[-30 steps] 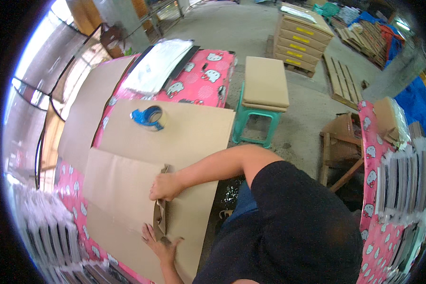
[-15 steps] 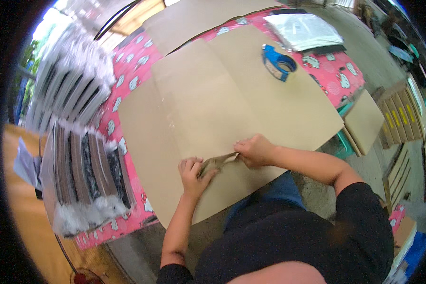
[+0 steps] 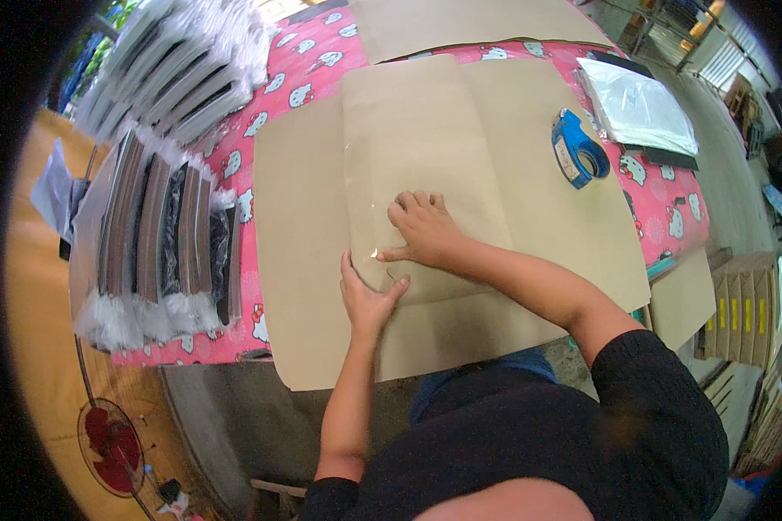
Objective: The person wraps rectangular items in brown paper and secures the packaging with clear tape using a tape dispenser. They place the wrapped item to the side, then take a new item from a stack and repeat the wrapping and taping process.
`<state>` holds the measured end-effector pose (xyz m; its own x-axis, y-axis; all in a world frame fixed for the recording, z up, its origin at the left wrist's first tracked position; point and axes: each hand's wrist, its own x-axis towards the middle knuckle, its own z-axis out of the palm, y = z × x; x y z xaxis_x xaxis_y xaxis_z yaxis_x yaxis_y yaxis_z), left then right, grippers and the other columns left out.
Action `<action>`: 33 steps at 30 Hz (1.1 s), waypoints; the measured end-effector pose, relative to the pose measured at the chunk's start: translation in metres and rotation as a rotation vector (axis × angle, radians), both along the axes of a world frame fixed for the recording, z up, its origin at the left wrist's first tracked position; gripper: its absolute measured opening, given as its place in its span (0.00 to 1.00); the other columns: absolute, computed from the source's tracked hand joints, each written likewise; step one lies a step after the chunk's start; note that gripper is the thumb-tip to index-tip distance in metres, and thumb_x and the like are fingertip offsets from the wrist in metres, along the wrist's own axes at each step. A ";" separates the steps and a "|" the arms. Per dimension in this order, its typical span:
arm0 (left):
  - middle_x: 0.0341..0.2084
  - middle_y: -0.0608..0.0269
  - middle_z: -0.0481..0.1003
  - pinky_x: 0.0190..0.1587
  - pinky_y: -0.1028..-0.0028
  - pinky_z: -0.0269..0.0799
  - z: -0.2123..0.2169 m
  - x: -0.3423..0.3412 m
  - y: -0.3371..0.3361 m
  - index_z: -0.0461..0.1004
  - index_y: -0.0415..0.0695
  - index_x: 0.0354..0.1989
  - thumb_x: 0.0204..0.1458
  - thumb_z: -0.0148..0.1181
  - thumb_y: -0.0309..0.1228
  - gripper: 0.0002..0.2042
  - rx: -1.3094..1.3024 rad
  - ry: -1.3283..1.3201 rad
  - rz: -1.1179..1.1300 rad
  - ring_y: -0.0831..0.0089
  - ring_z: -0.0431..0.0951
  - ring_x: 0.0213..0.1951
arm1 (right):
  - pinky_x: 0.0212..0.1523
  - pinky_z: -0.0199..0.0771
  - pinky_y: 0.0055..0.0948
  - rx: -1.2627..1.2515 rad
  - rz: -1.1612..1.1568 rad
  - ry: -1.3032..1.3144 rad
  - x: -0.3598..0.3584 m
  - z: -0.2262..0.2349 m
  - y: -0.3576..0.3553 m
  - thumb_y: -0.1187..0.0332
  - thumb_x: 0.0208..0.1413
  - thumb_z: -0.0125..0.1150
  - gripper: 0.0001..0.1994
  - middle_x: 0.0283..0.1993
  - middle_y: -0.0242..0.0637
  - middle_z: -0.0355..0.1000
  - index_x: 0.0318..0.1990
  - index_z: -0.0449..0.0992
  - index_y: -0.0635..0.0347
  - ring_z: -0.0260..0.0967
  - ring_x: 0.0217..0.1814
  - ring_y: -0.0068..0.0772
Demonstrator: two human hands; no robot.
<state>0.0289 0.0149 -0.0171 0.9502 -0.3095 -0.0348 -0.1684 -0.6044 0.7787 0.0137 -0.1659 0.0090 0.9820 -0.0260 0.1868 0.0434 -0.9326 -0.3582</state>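
A folded panel of brown paper [image 3: 426, 130] lies over a large brown sheet [image 3: 304, 217] on the table. My right hand [image 3: 426, 230] rests palm down on the panel's lower part, its fingers somewhat spread and the thumb stretched toward my left hand. Close below and to the left, my left hand [image 3: 369, 300] touches the paper beside the panel's left edge, with thumb and forefinger apart. Small shiny spots, perhaps clear tape, show along that edge near the right thumb. A blue tape dispenser [image 3: 572, 149] with a roll in it lies on the sheet's right side.
Plastic-wrapped bundles of dark and brown sheets [image 3: 161, 234] are stacked at the left of the pink patterned tablecloth [image 3: 300, 95]. A clear-plastic-wrapped pack [image 3: 639, 104] lies at the far right. Another brown sheet [image 3: 478, 22] covers the back. Bundled brown boards [image 3: 738, 308] stand right of the table.
My right hand has let go of the raised paper edge and moved up and left onto the panel, which now lies flat. My left hand has opened. The whole view has shifted.
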 end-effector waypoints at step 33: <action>0.57 0.50 0.55 0.56 0.51 0.44 -0.004 -0.040 -0.020 0.44 0.41 0.60 0.22 0.76 0.41 0.55 0.003 -0.005 0.534 0.54 0.55 0.58 | 0.42 0.71 0.30 0.380 0.472 0.456 0.004 0.101 -0.021 0.59 0.30 0.64 0.33 0.39 0.48 0.74 0.51 0.70 0.61 0.73 0.37 0.37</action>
